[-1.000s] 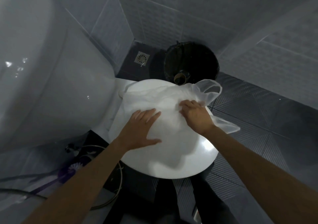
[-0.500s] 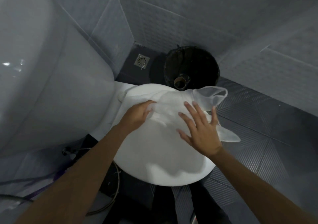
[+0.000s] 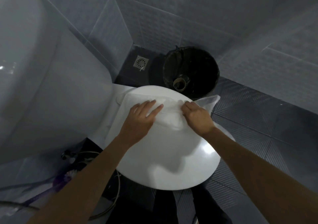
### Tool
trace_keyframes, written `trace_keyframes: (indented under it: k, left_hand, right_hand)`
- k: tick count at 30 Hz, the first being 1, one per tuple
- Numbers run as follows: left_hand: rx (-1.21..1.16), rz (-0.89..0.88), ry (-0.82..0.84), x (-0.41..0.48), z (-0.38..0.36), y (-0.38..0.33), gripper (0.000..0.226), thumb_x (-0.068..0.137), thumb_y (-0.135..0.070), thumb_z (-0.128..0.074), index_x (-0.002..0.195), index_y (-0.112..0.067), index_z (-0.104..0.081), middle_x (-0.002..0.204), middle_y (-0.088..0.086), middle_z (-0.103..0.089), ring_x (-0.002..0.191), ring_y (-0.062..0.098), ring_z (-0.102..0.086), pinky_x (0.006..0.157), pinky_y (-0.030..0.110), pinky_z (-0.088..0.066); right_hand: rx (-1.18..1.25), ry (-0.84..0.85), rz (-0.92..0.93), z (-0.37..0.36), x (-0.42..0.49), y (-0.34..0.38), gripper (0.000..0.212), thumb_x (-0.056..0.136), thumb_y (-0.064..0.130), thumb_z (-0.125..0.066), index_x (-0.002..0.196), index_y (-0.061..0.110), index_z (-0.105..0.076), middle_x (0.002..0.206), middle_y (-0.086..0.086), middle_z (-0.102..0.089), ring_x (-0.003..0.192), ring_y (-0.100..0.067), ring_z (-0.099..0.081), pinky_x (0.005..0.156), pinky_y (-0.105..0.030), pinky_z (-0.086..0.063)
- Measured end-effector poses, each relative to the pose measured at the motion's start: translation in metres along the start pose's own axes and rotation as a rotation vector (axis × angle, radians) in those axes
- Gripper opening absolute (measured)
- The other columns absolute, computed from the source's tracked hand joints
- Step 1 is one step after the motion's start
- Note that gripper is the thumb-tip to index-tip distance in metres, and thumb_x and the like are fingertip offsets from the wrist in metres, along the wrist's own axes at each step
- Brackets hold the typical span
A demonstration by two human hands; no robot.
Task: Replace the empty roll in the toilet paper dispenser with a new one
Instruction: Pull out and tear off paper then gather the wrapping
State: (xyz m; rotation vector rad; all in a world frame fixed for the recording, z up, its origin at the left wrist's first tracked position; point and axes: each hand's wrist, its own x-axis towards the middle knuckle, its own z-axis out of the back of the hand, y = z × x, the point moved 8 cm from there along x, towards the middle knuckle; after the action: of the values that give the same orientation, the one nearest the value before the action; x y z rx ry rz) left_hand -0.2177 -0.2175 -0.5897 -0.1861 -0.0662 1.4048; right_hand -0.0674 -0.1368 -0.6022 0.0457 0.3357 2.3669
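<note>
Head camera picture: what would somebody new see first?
Two bare hands in the middle: the left hand lies flat and the right hand pinches a thin white plastic bag on the closed toilet lid. Behind the lid a black bin holds an empty cardboard roll.

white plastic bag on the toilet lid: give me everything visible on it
The plastic bag is thin, translucent white film, crumpled and being flattened or folded on the closed toilet lid. Its far right end hangs off the lid's edge toward the black bin. The left hand lies flat on its left part, fingers spread. The right hand pinches a fold on its right part. Contents, if any, cannot be told.
</note>
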Motion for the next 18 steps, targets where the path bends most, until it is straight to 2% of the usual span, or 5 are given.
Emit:
trace_keyframes:
  k: [3,7,10,13,18]
  left_hand:
    - [0.005,-0.015,0.171,-0.003,-0.020,0.001,0.067,0.091,-0.059,-0.038,0.149,-0.027,-0.024,0.155,0.006,-0.032,0.137,0.026,-0.041,0.109,0.046,-0.035]
    - [0.172,0.032,0.195,0.005,-0.031,0.006,0.073,0.089,-0.063,-0.039,0.149,-0.025,-0.025,0.155,0.011,-0.032,0.116,0.030,-0.056,0.083,0.041,-0.050]
    - [0.252,0.039,0.129,0.012,-0.025,0.006,0.068,0.091,-0.062,-0.038,0.148,-0.025,-0.031,0.145,0.009,-0.048,0.094,0.029,-0.061,0.072,0.038,-0.050]
    - [0.297,0.009,0.092,0.018,-0.022,0.003,0.067,0.089,-0.052,-0.048,0.147,-0.022,-0.033,0.121,0.012,-0.062,0.081,0.027,-0.059,0.065,0.035,-0.050]
    - [0.088,0.049,0.185,0.032,-0.022,0.005,0.052,0.087,-0.030,-0.057,0.136,-0.018,-0.047,0.103,0.015,-0.061,0.081,0.031,-0.062,0.064,0.036,-0.052]
  right_hand:
    - [0.055,0.117,-0.091,-0.007,0.003,-0.006,0.028,0.086,0.008,-0.047,0.110,0.005,-0.059,0.090,-0.015,-0.064,0.073,-0.032,-0.065,0.050,-0.033,-0.049]
    - [0.068,0.079,-0.102,-0.008,0.001,-0.004,0.046,0.083,0.005,-0.058,0.127,0.016,-0.051,0.106,-0.017,-0.059,0.075,-0.037,-0.063,0.063,-0.039,-0.050]
    - [0.029,0.030,-0.110,-0.007,-0.009,-0.002,0.042,0.090,0.035,-0.046,0.128,0.018,-0.051,0.129,-0.015,-0.053,0.108,-0.033,-0.053,0.094,-0.046,-0.037]
    - [-0.014,0.101,-0.090,-0.019,-0.029,-0.001,0.078,0.084,0.066,-0.042,0.142,0.015,-0.038,0.148,-0.014,-0.038,0.130,-0.029,-0.037,0.109,-0.054,-0.026]
    - [0.027,-0.026,-0.187,-0.014,-0.030,-0.008,0.070,0.080,0.032,-0.066,0.140,0.010,-0.037,0.112,-0.014,-0.061,0.095,-0.032,-0.059,0.081,-0.041,-0.045]
